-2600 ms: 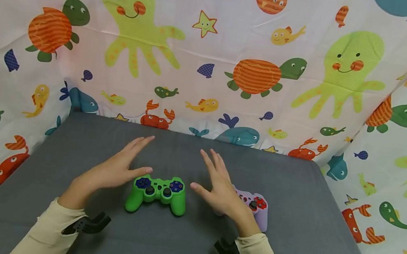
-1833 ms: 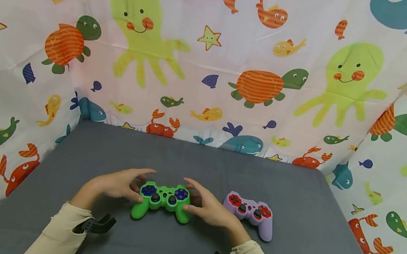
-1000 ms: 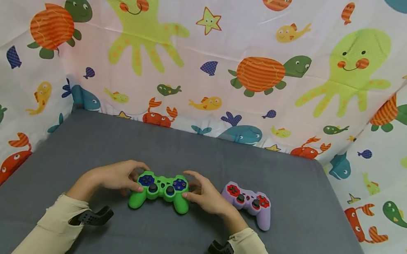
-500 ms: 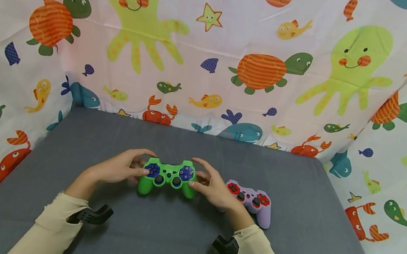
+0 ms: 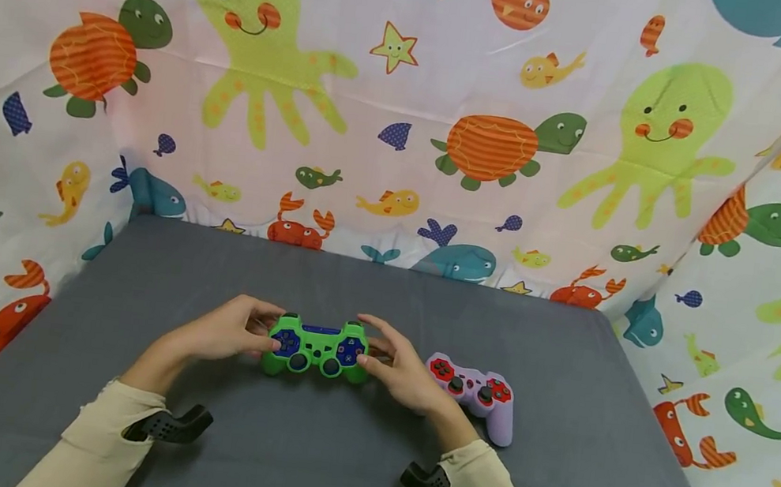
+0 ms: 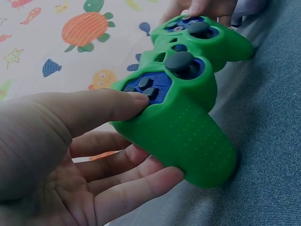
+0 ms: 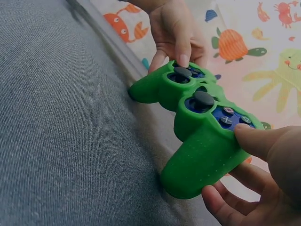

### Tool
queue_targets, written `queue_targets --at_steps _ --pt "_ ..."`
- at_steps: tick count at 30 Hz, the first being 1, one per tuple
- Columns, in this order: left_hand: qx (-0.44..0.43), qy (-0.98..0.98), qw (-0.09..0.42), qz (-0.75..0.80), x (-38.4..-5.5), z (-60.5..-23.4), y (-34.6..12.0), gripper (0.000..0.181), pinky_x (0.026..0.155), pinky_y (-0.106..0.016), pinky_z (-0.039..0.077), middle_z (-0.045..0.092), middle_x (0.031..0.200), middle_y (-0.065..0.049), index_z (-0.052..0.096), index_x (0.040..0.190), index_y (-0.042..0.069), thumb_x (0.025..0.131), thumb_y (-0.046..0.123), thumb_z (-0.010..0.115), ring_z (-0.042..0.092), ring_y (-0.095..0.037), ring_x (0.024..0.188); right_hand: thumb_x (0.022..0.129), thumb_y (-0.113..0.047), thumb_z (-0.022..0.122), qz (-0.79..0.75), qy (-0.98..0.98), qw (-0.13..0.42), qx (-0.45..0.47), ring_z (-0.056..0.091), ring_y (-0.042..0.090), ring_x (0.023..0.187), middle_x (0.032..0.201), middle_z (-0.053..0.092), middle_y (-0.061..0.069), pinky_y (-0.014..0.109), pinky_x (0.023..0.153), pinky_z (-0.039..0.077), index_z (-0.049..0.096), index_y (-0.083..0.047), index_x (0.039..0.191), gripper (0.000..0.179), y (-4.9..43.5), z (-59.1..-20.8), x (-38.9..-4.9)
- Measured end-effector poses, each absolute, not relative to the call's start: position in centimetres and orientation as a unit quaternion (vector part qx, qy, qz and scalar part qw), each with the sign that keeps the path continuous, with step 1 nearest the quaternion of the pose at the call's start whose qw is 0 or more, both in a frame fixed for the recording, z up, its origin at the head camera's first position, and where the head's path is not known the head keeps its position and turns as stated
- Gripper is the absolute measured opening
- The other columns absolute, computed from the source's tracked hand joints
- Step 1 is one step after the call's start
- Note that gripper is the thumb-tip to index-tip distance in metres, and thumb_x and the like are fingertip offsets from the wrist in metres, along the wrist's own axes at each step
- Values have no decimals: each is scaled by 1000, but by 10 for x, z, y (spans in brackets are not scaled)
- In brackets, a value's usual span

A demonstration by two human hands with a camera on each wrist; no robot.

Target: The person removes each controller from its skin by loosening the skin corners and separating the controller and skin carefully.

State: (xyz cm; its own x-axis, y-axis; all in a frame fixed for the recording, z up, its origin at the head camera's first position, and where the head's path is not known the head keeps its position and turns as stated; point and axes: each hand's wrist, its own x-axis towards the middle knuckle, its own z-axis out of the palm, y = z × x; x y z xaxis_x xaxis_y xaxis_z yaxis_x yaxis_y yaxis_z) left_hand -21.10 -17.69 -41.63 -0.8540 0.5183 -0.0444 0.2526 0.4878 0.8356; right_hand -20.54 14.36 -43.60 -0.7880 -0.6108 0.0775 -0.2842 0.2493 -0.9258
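A green game controller (image 5: pixel 317 351) with blue button panels and dark thumbsticks is held between both hands in the head view. My left hand (image 5: pixel 227 329) pinches its left end, the thumb on the directional buttons and the fingers underneath, as the left wrist view shows of the controller (image 6: pixel 188 136). At the other end my right hand (image 5: pixel 406 368) grips it, thumb beside the symbol buttons and fingers below; the right wrist view shows this side of the controller (image 7: pixel 202 155). It is tilted, its top edge showing in the head view.
A lilac game controller (image 5: pixel 478 392) with red panels lies on the grey cloth-covered table (image 5: pixel 311 457), just right of the right hand. Behind and at both sides hangs a white curtain (image 5: pixel 380 4) printed with sea animals. Each wrist wears a black camera mount (image 5: pixel 174 425).
Both hands came down to the green controller, took hold of its ends and lifted it. Since half a second ago it has tilted so its top edge shows. The lilac controller stays put.
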Motion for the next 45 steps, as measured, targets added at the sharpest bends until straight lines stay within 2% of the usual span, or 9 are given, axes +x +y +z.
queue_targets --at_steps 5,11,21,25,28,32,36,41,45 --pt "225 847 159 454 -211 -414 -179 60 89 -39 57 64 129 -27 51 138 -15 93 18 74 66 -27 108 102 -7 59 -539 778 148 -287 64 36 121 135 64 23 26 94 53 36 -13 155 58 142 -434 -206" --pt "230 845 179 448 -213 -413 -181 59 93 -38 55 65 122 -20 53 136 -12 92 21 75 64 -24 107 103 -11 57 -528 782 153 -294 66 29 114 131 65 23 25 89 52 40 -11 153 52 143 -432 -204" --pt "233 823 203 476 -215 -413 -183 47 88 -42 59 68 117 -17 57 134 -8 104 28 59 66 -20 100 104 -12 57 -514 786 138 -314 67 22 100 120 69 22 27 83 52 46 -9 149 46 141 -431 -204" --pt "242 829 191 468 -216 -415 -179 46 92 -43 56 66 126 -17 59 136 -2 107 32 52 65 -20 103 103 -13 58 -506 792 137 -312 66 18 97 117 70 20 28 81 52 46 -11 148 46 143 -430 -203" --pt "237 814 204 489 -218 -416 -177 48 98 -44 55 60 139 -19 55 141 1 107 35 50 63 -25 118 102 -14 60 -504 795 141 -307 67 18 98 117 70 18 30 83 53 48 -13 147 46 143 -429 -203" --pt "237 791 228 516 -217 -421 -178 49 109 -51 46 51 151 -19 50 147 5 108 34 48 53 -32 136 102 -15 61 -495 792 161 -319 66 20 108 125 66 16 38 91 54 46 -14 147 47 143 -430 -204" --pt "240 777 251 526 -217 -426 -179 48 117 -64 29 46 157 -12 48 150 13 108 37 45 41 -34 145 103 -17 59 -475 792 165 -346 63 24 116 137 59 13 43 96 53 43 -16 149 49 143 -428 -206" --pt "245 748 286 547 -217 -430 -177 44 118 -73 11 38 162 -4 49 150 24 110 37 40 23 -35 154 104 -17 57 -462 793 166 -361 60 32 127 151 49 16 45 100 52 39 -17 154 53 144 -427 -207" --pt "246 729 314 556 -215 -433 -176 45 118 -73 6 34 164 -5 46 152 23 110 35 39 17 -36 155 105 -20 56 -452 795 182 -362 51 38 139 160 38 16 46 102 51 33 -19 158 58 145 -429 -204"
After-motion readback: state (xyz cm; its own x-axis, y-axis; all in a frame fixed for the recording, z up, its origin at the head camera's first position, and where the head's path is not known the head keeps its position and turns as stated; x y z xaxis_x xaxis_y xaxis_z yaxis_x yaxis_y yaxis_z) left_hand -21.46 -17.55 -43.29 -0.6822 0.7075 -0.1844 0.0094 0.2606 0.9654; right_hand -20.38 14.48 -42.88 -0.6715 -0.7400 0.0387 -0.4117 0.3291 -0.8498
